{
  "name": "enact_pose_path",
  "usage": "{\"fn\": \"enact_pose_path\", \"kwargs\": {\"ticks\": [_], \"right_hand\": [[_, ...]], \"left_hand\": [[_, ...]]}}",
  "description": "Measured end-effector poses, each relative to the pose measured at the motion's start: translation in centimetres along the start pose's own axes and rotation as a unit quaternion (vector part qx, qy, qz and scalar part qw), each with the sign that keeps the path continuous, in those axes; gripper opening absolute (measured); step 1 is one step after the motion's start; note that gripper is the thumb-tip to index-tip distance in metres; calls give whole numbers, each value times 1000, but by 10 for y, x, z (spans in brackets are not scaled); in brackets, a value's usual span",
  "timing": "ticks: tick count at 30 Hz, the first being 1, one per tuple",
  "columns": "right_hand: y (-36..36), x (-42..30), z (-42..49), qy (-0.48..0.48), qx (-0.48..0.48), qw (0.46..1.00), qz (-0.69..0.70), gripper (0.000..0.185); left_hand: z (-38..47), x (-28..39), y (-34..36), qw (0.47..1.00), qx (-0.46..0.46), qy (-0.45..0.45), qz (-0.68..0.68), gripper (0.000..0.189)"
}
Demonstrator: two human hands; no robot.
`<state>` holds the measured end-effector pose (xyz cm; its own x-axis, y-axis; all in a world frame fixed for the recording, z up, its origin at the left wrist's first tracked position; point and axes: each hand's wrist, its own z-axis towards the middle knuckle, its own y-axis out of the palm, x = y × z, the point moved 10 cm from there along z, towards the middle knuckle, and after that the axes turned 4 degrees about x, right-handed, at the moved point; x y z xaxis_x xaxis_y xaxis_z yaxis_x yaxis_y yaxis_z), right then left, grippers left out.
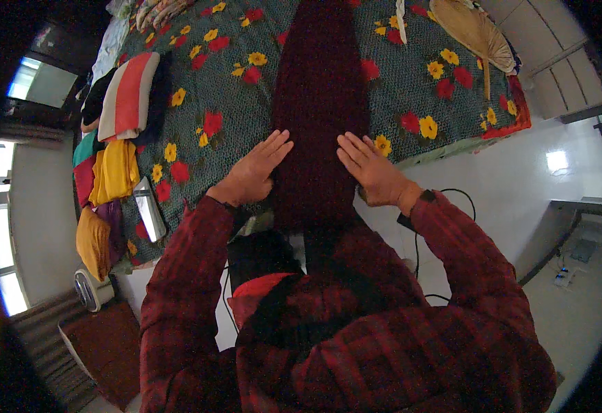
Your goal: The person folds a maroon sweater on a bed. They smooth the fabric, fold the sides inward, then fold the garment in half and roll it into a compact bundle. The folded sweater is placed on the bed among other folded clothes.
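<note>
A long dark maroon cloth (321, 103) lies lengthwise before me on the bed and reaches down towards my lap. At its left edge my left hand (254, 168) is held flat, fingers straight, the tips over the cloth's border. Opposite it, my right hand (376, 170) is stretched out likewise, its fingertips at the right edge. Neither hand grips anything. Whether the palms press on the fabric cannot be told. Beneath the cloth spreads a green bedcover (244, 98) with red and yellow flowers.
Folded clothes, among them a striped cloth (128, 98) and a yellow cloth (115, 170), lie at the left. Near them is a phone-like glossy slab (150, 211). A hand fan (479, 38) rests at the upper right. A black cable (417, 258) hangs by my right arm.
</note>
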<state>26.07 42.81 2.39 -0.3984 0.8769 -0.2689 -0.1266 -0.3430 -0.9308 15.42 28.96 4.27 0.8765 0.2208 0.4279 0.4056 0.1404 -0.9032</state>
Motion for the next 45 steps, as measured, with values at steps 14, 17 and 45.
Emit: {"fn": "enact_pose_path", "kwargs": {"ticks": [14, 17, 45], "right_hand": [[6, 35, -4, 92, 90, 968, 217, 62], [5, 62, -1, 180, 160, 881, 406, 50], [26, 129, 38, 562, 82, 653, 500, 69]], "left_hand": [[18, -18, -17, 994, 88, -3, -63, 61], [30, -44, -22, 969, 133, -77, -192, 41], [73, -156, -52, 917, 167, -349, 99, 60]]}}
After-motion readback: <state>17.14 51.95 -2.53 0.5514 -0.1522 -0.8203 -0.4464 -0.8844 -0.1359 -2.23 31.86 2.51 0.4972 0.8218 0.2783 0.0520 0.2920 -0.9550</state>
